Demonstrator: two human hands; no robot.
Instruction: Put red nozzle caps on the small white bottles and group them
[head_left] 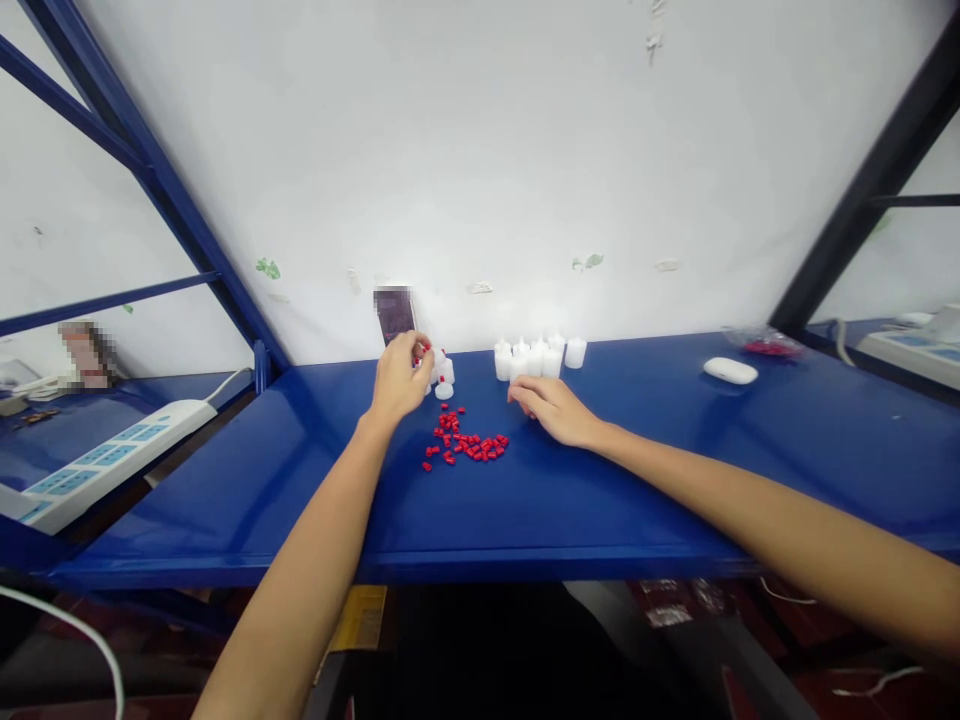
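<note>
My left hand is at the back of the blue table, its fingers closed at the red top of a small white bottle that they partly hide. Close beside it stand several white bottles with red caps, and a bottle lying or standing lower in front shows a red tip. My right hand rests low over the table with its fingers curled together; whatever may be in them is hidden. Just behind it is a cluster of white bottles without red caps. Loose red caps lie scattered between my forearms.
A phone leans on the wall behind my left hand. Toward the right lie a white oval case and a clear bag with red pieces. A power strip is beyond the blue frame post at left.
</note>
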